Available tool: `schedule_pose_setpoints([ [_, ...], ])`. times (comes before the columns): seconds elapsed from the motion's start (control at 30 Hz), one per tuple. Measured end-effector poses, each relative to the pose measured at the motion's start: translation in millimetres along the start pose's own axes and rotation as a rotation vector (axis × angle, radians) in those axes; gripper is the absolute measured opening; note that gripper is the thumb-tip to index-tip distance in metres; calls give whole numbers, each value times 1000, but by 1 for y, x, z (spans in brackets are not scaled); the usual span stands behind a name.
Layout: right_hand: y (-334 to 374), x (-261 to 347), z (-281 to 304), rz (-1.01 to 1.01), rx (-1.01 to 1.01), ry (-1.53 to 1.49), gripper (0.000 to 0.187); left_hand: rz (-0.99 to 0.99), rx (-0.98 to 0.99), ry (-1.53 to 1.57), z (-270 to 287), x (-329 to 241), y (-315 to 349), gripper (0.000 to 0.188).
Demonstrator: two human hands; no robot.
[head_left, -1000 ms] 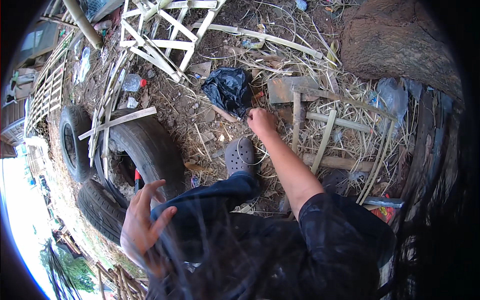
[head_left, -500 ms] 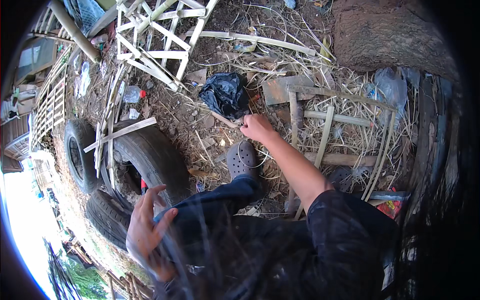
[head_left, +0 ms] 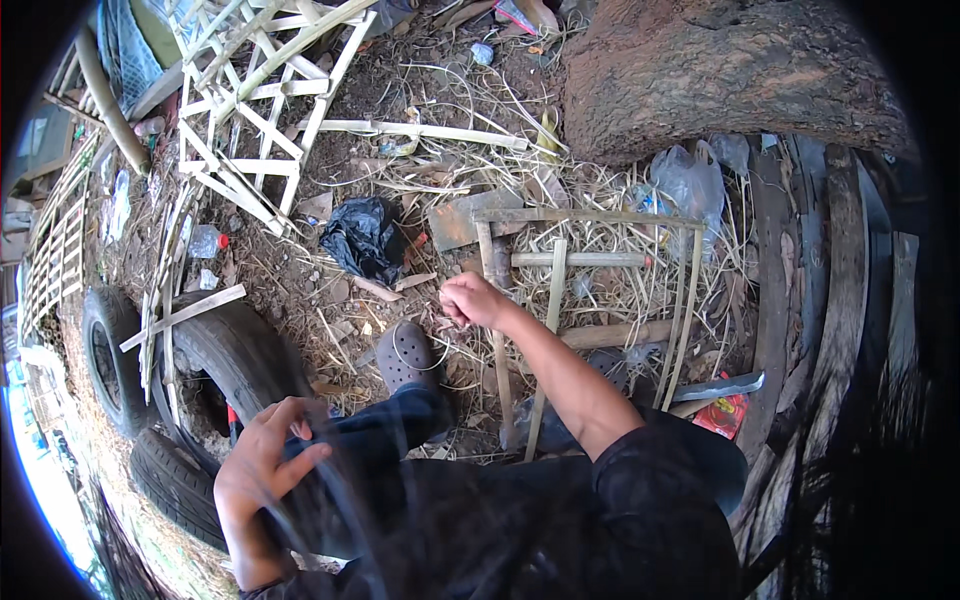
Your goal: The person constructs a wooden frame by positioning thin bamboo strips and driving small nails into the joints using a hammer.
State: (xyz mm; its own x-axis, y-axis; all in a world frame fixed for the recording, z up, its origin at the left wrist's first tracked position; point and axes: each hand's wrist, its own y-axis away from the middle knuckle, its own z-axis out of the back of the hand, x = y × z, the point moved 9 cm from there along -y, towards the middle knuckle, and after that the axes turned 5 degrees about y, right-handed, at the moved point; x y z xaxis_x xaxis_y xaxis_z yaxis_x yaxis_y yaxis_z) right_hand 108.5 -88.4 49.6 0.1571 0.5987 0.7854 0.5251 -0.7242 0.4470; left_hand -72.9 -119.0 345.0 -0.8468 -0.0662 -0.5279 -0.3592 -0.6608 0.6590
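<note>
My right hand (head_left: pixel 470 300) is closed, held low over the littered ground between a black plastic bag (head_left: pixel 362 238) and a frame of bamboo strips (head_left: pixel 590 215). Its curled fingers hide whatever they may hold. A short flat piece of wood or bamboo (head_left: pixel 415 282) lies on the soil just left of it. My left hand (head_left: pixel 262 455) hovers near my bent knee, thumb and fingers apart, with nothing seen in it. Below the right hand is my foot in a grey perforated clog (head_left: pixel 405 355), and a thin pale strip curves across the clog.
Old tyres (head_left: pixel 235 350) lie at the left with bamboo strips across them. A bamboo lattice (head_left: pixel 265 120) stands at the far left, and a thick tree trunk (head_left: pixel 740 80) at the far right. Shavings, a flat board (head_left: pixel 470 218), a clear bottle (head_left: pixel 207 242) and weathered planks (head_left: pixel 845 290) surround me.
The view has swung, so the surroundings sit further left and lower. My right hand has drawn away from the black bag, toward the bamboo frame. My left hand remains near my knee.
</note>
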Motion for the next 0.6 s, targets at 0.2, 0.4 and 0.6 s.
schedule_pose_setpoints([
  [0.2, 24, 14, 121, 51, -326, 21, 26, -201, 184, -64, -44, -28, -40, 39],
  [0.4, 13, 48, 191, 327, -758, 511, 19, -476, 158, -345, -74, -54, -157, 34],
  [0.6, 4, 91, 197, 541, -929, 980, 11, -623, -322, -499, -94, -60, -351, 30],
])
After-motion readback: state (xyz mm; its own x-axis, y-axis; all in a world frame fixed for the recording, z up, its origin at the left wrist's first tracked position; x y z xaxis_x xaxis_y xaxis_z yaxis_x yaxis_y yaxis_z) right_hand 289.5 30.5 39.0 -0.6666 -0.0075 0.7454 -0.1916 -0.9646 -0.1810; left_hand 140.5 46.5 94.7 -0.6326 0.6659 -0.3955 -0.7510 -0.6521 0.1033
